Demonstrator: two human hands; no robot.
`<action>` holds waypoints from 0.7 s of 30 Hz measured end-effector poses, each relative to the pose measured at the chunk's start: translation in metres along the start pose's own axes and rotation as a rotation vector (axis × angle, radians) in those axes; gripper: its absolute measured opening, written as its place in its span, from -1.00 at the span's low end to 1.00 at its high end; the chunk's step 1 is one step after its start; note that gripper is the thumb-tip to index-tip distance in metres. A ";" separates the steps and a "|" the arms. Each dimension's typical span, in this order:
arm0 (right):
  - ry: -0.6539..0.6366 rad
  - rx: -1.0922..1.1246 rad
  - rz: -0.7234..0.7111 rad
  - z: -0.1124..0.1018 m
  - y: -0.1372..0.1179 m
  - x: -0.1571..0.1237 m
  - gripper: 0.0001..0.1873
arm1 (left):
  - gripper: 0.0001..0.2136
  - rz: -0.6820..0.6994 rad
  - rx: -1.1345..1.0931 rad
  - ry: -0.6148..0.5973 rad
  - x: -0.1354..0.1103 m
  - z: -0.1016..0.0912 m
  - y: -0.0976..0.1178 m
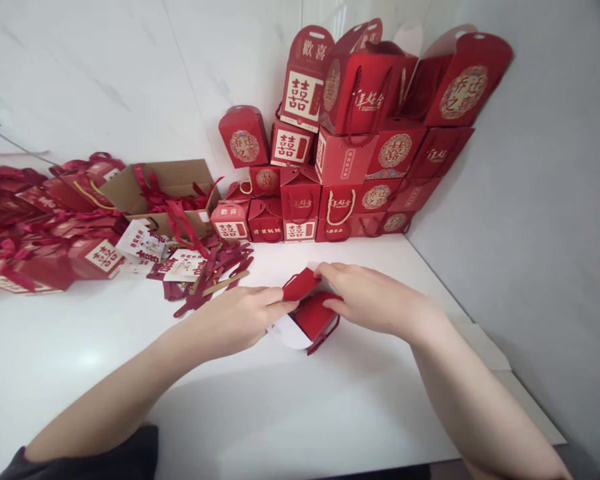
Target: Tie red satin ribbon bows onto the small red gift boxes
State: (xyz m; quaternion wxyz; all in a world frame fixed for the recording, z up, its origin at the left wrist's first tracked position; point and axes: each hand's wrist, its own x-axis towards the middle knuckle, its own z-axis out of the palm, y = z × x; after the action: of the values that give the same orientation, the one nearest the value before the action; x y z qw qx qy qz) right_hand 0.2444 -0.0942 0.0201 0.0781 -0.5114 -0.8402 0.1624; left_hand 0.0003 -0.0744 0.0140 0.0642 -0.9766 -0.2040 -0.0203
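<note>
A small red gift box (316, 316) with white inner flaps and a dark red cord stands on the white table between my hands, its top flaps partly unfolded. My left hand (254, 312) pinches the flap on its left side, thumb and fingers closed on the card. On the far right side, my right hand (349, 291) has its fingertips on the red and white flaps, gripping them. Part of the box is hidden behind my fingers.
Stacked red gift boxes (347, 157) stand along the back wall. Left of them is an open cardboard carton (125, 187) with red ribbons. In front lie loose ribbons (215, 277) and white printed cards (180, 265). Ribboned red boxes (45, 260) crowd the far left; a grey wall (530, 200) bounds the right.
</note>
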 end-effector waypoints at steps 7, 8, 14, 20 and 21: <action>-0.016 -0.011 0.011 -0.002 0.001 0.000 -0.73 | -0.59 -0.032 -0.014 -0.081 -0.002 -0.001 -0.004; -0.020 -0.012 0.010 -0.001 0.001 0.000 -0.73 | -0.62 -0.032 -0.023 -0.086 -0.002 -0.001 -0.004; -0.052 -0.042 -0.026 0.006 0.002 0.005 -0.49 | -0.80 -0.109 -0.058 -0.090 -0.002 -0.005 -0.003; 0.045 0.048 -0.046 0.003 -0.003 0.009 -0.49 | -0.78 -0.062 -0.189 -0.046 0.005 -0.006 -0.007; 0.047 0.058 -0.045 0.000 -0.004 0.009 -0.55 | -0.73 -0.077 -0.229 -0.043 0.007 -0.006 -0.009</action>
State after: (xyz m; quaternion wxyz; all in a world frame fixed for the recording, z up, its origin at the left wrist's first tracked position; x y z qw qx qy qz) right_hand 0.2365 -0.0878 0.0208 0.1162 -0.4934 -0.8444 0.1730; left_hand 0.0026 -0.0643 0.0209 -0.0530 -0.9692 -0.2391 -0.0248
